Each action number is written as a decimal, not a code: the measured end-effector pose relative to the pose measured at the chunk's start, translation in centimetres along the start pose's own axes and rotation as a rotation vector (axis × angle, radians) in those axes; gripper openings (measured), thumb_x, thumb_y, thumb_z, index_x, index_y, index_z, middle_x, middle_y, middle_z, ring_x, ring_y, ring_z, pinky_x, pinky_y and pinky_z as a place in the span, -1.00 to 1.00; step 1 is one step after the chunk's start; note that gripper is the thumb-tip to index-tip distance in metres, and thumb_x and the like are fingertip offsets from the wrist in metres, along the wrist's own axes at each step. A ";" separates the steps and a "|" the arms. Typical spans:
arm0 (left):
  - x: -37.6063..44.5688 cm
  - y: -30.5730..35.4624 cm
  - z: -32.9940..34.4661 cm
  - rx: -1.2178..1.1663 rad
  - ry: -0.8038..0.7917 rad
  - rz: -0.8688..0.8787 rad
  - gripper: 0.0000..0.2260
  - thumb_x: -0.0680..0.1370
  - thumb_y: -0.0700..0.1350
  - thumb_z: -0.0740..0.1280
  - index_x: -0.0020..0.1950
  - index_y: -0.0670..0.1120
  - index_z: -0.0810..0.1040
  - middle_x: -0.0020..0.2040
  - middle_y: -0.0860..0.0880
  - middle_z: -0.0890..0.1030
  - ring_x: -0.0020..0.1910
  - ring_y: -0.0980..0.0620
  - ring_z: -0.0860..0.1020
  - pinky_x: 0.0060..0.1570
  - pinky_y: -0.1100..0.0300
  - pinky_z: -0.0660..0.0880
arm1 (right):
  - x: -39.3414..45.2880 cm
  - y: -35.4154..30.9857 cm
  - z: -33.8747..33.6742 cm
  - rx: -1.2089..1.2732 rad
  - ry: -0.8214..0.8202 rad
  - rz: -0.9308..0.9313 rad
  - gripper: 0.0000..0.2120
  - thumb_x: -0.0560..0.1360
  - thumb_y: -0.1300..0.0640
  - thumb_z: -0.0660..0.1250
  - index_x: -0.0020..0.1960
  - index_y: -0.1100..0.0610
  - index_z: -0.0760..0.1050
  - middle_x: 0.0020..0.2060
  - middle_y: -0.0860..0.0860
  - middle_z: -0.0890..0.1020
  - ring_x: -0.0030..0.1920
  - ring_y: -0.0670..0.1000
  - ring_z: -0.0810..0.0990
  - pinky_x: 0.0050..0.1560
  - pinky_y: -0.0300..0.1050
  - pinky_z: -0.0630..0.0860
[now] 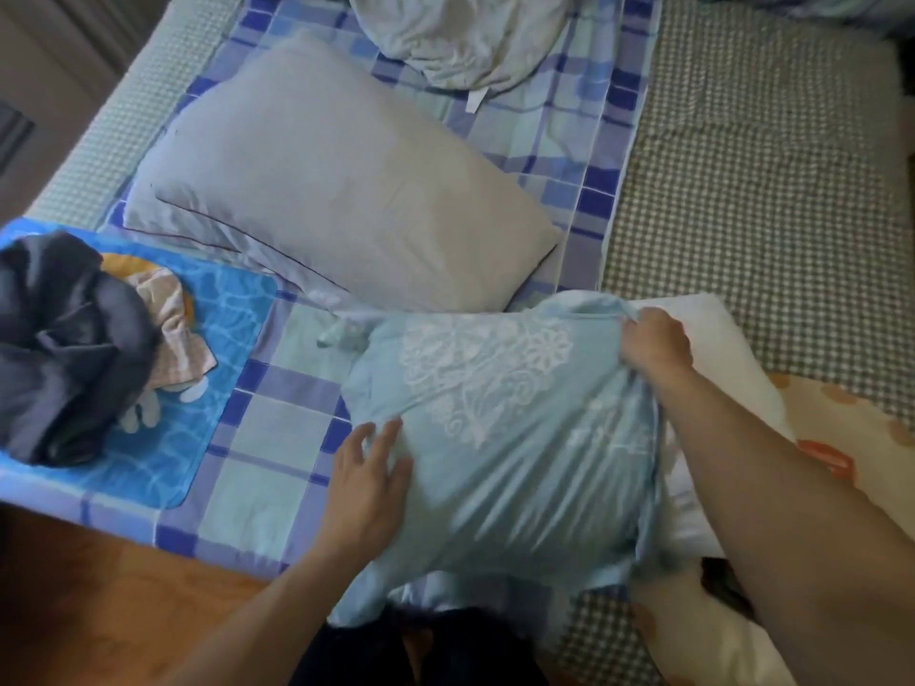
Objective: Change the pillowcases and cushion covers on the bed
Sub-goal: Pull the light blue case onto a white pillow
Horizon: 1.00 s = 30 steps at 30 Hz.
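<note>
A light blue pillowcase [500,438] with a white floral print covers most of a white pillow [718,339] near the bed's front edge. The pillow's bare end sticks out to the right. My right hand [656,345] grips the pillowcase's open hem at its far right corner. Against the case's left side my left hand [369,480] presses with straight, spread fingers. A grey pillow [336,190] lies behind, on the blue plaid sheet [277,438].
A dark crumpled cloth [64,349] and small fabric items sit on a bright blue mat [223,314] at the left. A rumpled white cover [465,37] lies at the back. Brown checked bedding [752,190] spreads right. Wooden floor [99,596] shows below.
</note>
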<state>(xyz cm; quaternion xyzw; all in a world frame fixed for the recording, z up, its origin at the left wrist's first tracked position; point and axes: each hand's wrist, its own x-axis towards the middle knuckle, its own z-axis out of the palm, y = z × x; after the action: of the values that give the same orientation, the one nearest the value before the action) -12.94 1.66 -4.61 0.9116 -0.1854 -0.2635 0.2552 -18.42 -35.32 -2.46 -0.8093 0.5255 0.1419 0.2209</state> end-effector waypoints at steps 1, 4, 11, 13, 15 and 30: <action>-0.3 0.3 -0.2 -0.022 -0.013 -0.003 -0.49 0.64 0.20 0.16 0.59 0.15 0.23 0.50 -0.07 0.27 0.50 -0.10 0.23 0.48 0.00 0.20 | 1.9 1.5 -0.7 0.003 0.026 0.100 -0.63 0.69 0.00 0.12 0.24 0.24 0.54 0.10 0.24 0.63 -0.02 0.24 0.60 -0.04 -0.01 0.47; -0.1 2.0 -0.3 -0.151 -0.095 -0.156 -0.46 0.64 0.19 0.20 0.60 0.14 0.17 0.49 -0.01 0.26 0.46 -0.01 0.30 0.45 0.07 0.22 | 2.9 3.2 0.3 -0.048 -0.018 0.032 -0.59 0.69 -0.07 0.05 0.23 0.18 0.52 0.13 0.23 0.62 0.04 0.25 0.59 -0.03 0.00 0.43; 6.5 0.3 -1.3 -0.483 0.064 -0.566 -0.35 0.52 0.31 0.32 0.39 -0.15 0.38 0.30 -0.19 0.52 0.27 -0.19 0.52 0.33 -0.08 0.40 | -1.1 5.3 1.3 0.036 -0.069 -0.109 -0.67 0.69 -0.08 0.03 -0.06 0.08 0.42 -0.10 0.14 0.61 -0.19 0.15 0.49 -0.14 0.00 0.42; 9.0 1.0 -1.8 -0.480 0.105 -0.508 -0.31 0.58 0.23 0.31 0.56 -0.13 0.21 0.50 -0.19 0.36 0.44 -0.18 0.39 0.46 -0.08 0.29 | -3.4 6.5 0.8 0.060 -0.073 -0.115 -0.70 0.69 -0.04 0.05 -0.08 0.07 0.42 -0.21 0.05 0.55 -0.24 0.09 0.48 -0.17 -0.02 0.41; 10.5 2.7 -2.0 -0.443 0.146 -0.447 -0.22 0.57 0.23 0.32 0.62 -0.10 0.08 0.58 -0.19 0.25 0.52 -0.19 0.29 0.49 -0.06 0.21 | -5.8 8.3 0.1 0.076 -0.078 -0.095 -0.73 0.69 0.00 0.06 -0.07 0.08 0.43 -0.26 -0.01 0.51 -0.28 0.02 0.46 -0.20 -0.03 0.38; -7.7 14.8 -9.6 -0.556 0.115 0.089 -0.68 0.46 -0.17 0.54 -0.33 0.26 0.67 -0.34 0.42 0.60 -0.23 0.54 0.54 -0.24 0.59 0.39 | -8.2 -1.0 -10.6 0.622 -0.282 -0.067 -0.47 0.56 -0.01 0.38 0.45 0.16 0.38 0.25 0.13 0.54 0.17 0.11 0.55 0.26 0.07 0.51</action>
<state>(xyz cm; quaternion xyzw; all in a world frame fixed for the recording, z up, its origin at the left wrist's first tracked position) -16.53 -3.09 13.69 0.8111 -0.1310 -0.2405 0.5168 -20.85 -33.89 10.70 -0.6925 0.4810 0.0780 0.5320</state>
